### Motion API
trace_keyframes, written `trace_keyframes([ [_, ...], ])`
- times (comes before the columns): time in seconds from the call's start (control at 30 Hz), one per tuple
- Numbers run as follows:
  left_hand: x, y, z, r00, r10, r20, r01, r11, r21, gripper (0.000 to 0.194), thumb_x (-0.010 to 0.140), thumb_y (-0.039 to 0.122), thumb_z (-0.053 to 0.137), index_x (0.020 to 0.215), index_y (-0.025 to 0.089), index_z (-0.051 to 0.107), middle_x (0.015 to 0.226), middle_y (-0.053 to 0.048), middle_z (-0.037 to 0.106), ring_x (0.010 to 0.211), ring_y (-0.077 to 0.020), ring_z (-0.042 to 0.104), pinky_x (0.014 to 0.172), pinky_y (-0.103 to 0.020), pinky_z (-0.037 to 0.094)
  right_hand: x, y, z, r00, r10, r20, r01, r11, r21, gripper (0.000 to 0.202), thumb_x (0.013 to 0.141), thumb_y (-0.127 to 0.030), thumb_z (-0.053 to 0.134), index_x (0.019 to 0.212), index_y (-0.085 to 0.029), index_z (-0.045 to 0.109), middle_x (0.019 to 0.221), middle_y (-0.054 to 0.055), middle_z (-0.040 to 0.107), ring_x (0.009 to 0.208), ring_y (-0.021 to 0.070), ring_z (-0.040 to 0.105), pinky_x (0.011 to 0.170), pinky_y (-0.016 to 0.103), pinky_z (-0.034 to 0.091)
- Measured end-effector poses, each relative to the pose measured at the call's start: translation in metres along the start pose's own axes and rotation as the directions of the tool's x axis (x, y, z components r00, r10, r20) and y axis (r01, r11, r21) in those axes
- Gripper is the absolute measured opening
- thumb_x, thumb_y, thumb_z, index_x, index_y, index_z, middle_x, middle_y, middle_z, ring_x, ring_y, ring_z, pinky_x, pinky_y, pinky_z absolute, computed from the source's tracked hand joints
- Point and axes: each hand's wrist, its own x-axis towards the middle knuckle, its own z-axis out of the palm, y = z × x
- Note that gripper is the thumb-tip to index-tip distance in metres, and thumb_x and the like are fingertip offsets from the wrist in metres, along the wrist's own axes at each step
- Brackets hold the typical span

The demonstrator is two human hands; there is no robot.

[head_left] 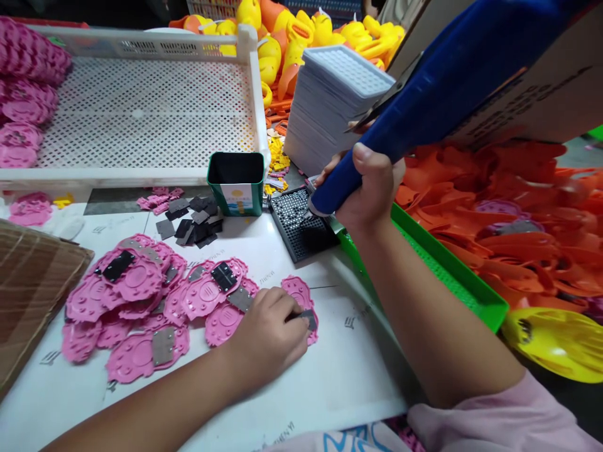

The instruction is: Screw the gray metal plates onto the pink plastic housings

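Note:
My right hand (370, 188) is wrapped round a thick blue tool (405, 113), whose tip points down at a black perforated tray (301, 229) holding many small shiny pieces. My left hand (271, 336) rests on a pink plastic part (296, 289) on the white table; its fingers are pressed on a dark grey plate (308, 319) at that part's lower right. Left of this hand lie several pink parts (141, 276) in a heap, many with grey or black plates fixed on. Loose dark plates (200, 216) lie beyond them, beside a green container (238, 204).
A white perforated crate (146, 107) with stacked pink parts is at the back left. A cardboard box (38, 282) stands at the left edge. White trays (325, 94) are stacked behind the black tray. A green tray (443, 276) and orange parts (518, 220) lie right.

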Motion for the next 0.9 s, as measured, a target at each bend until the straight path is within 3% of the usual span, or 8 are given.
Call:
trace_keyframes([
  [0.13, 0.001, 0.0, 0.0, 1.0, 0.016, -0.017, -0.016, 1.0, 0.001, 0.018, 0.087, 0.013, 0.058, 0.07, 0.017, 0.064, 0.077, -0.005, 0.061, 0.075, -0.0184, 0.051, 0.066, -0.033, 0.042, 0.001, -0.011, -0.002, 0.998, -0.035, -0.043, 0.036, 0.999, 0.033, 0.027, 0.066, -0.051, 0.054, 0.067, -0.027, 0.041, 0.049, -0.007, 0.045, 0.044, 0.0134, 0.051, 0.046, 0.03, 0.045],
  [0.3, 0.002, 0.0, 0.0, 0.999, 0.024, -0.023, -0.025, 1.0, -0.017, 0.021, 0.088, 0.012, 0.055, 0.069, 0.016, 0.065, 0.077, -0.006, 0.062, 0.074, -0.0186, 0.051, 0.065, -0.033, 0.041, -0.022, -0.053, -0.017, 1.0, -0.028, 0.005, 0.027, 0.988, 0.149, 0.022, 0.06, -0.041, 0.06, 0.075, -0.027, 0.053, 0.05, -0.008, 0.049, 0.043, 0.0132, 0.054, 0.042, 0.027, 0.043],
  [0.4, 0.002, -0.001, 0.0, 1.0, 0.026, -0.01, -0.026, 0.999, -0.019, 0.022, 0.089, 0.013, 0.055, 0.07, 0.016, 0.065, 0.077, -0.006, 0.062, 0.074, -0.0184, 0.051, 0.065, -0.032, 0.04, -0.052, -0.074, -0.036, 0.987, 0.115, 0.113, -0.136, 0.969, 0.207, 0.024, 0.062, -0.035, 0.07, 0.083, -0.027, 0.06, 0.061, -0.005, 0.059, 0.049, 0.0157, 0.058, 0.044, 0.031, 0.048],
  [0.47, 0.002, -0.002, 0.001, 0.999, 0.034, -0.002, -0.034, 0.999, -0.014, 0.022, 0.09, 0.015, 0.055, 0.07, 0.016, 0.065, 0.077, -0.006, 0.062, 0.074, -0.0188, 0.051, 0.066, -0.033, 0.04, -0.072, -0.082, -0.051, 0.969, 0.121, 0.218, -0.188, 0.928, 0.322, 0.032, 0.061, -0.039, 0.076, 0.09, -0.028, 0.065, 0.081, -0.003, 0.067, 0.053, 0.0152, 0.059, 0.045, 0.033, 0.05],
  [0.53, 0.002, -0.002, 0.001, 0.999, 0.037, 0.005, -0.037, 0.999, -0.004, 0.022, 0.09, 0.016, 0.055, 0.07, 0.015, 0.066, 0.077, -0.006, 0.062, 0.075, -0.0192, 0.051, 0.066, -0.033, 0.041, -0.089, -0.085, -0.062, 0.945, 0.208, 0.253, -0.282, 0.909, 0.306, 0.035, 0.063, -0.039, 0.079, 0.094, -0.029, 0.067, 0.085, -0.001, 0.07, 0.06, 0.018, 0.062, 0.054, 0.037, 0.055],
  [0.67, 0.002, -0.002, 0.001, 0.999, 0.03, 0.015, -0.03, 0.999, 0.01, 0.023, 0.09, 0.016, 0.055, 0.07, 0.015, 0.066, 0.076, -0.007, 0.062, 0.075, -0.0197, 0.052, 0.067, -0.033, 0.041, -0.107, -0.082, -0.067, 0.903, 0.326, 0.279, -0.398, 0.879, 0.261, 0.042, 0.064, -0.043, 0.083, 0.101, -0.03, 0.068, 0.069, 0.0, 0.068, 0.064, 0.0202, 0.063, 0.062, 0.038, 0.056],
  [0.9, 0.004, 0.0, -0.001, 0.999, 0.033, 0.025, -0.033, 0.999, 0.001, 0.023, 0.091, 0.017, 0.054, 0.072, 0.014, 0.066, 0.077, -0.006, 0.063, 0.075, -0.0195, 0.052, 0.066, -0.033, 0.041, -0.109, -0.07, -0.064, 0.923, 0.236, 0.304, -0.345, 0.859, 0.379, 0.047, 0.062, -0.042, 0.075, 0.104, -0.024, 0.068, 0.07, 0.004, 0.069, 0.063, 0.0204, 0.064, 0.061, 0.037, 0.056],
])
